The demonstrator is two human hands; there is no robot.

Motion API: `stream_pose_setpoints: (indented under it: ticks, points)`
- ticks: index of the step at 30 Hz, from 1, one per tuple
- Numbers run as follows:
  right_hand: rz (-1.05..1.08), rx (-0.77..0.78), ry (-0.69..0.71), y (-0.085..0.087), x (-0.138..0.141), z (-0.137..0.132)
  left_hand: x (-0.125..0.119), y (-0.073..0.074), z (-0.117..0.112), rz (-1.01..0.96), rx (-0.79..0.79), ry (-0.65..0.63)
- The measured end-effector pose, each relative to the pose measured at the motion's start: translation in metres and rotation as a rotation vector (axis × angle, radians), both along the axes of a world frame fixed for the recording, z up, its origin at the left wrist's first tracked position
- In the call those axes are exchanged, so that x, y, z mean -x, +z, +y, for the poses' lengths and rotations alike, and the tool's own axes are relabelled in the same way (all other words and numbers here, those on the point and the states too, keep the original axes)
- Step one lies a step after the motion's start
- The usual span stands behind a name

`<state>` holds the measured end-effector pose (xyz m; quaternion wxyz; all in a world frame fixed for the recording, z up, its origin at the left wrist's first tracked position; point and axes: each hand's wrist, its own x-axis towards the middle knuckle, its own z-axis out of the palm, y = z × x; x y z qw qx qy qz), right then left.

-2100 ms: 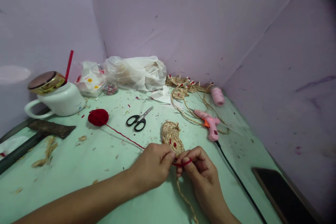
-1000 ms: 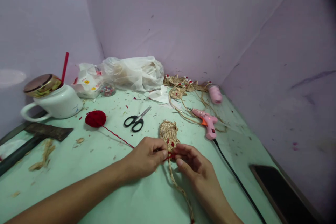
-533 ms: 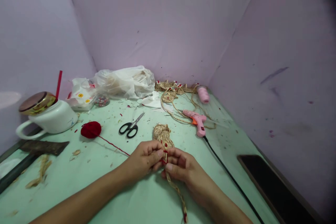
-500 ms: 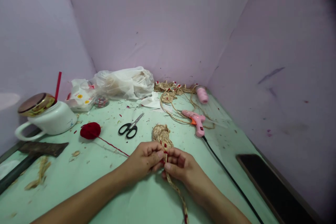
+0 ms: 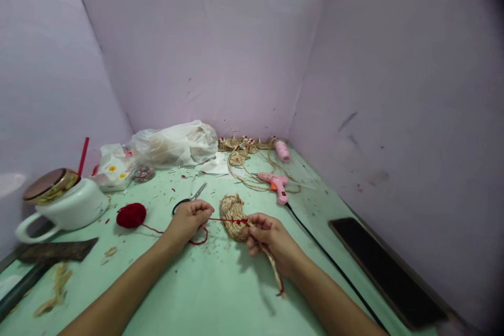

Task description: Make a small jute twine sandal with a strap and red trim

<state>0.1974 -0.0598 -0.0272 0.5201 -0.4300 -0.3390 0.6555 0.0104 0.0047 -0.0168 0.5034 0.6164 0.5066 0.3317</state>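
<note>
My left hand (image 5: 192, 219) pinches red yarn (image 5: 222, 219), which runs taut to the right across a coiled, woven straw piece (image 5: 233, 215). A slack loop of the yarn hangs below my left hand and leads back to a red yarn ball (image 5: 131, 215). My right hand (image 5: 264, 233) is closed on the straw piece where its braided tail begins; the tail hangs down toward the front and ends in a red tip. Behind my left hand lie scissors (image 5: 199, 191), their black handles partly hidden.
A pink glue gun (image 5: 275, 182) with a black cord lies right of centre. Left stand a white mug (image 5: 74, 207) and a hammer (image 5: 59, 251). At the back are a plastic bag (image 5: 177, 144), straw cords (image 5: 238, 157) and a pink thread spool (image 5: 282, 150). A dark flat object (image 5: 381, 268) lies right.
My left hand has moved left, away from my right hand, drawing the red yarn out straight between them. The view has tilted up and shifted right.
</note>
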Motion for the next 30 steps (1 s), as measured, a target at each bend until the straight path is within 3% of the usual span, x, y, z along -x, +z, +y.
stream_pose_setpoints:
  ticks: [6,12,15,18,24,30]
  points:
    - [-0.062,-0.036,-0.098,0.0,-0.003,0.0,0.004,0.002,0.0,0.284,-0.145,-0.013]
    - [-0.129,-0.053,-0.192,-0.002,-0.007,0.005,0.047,0.019,0.026,0.741,-0.347,0.268]
    - [-0.145,-0.053,-0.225,-0.002,-0.007,0.007,0.05,0.017,0.033,0.878,-0.373,0.191]
    - [-0.161,-0.055,-0.267,-0.001,-0.009,0.009,0.037,0.012,0.031,0.983,-0.393,0.137]
    - [-0.153,-0.047,-0.304,0.0,-0.012,0.011,0.024,0.013,0.022,1.067,-0.332,0.162]
    - [-0.119,-0.048,-0.28,0.004,-0.01,0.009,0.031,0.027,0.02,0.87,-0.267,0.263]
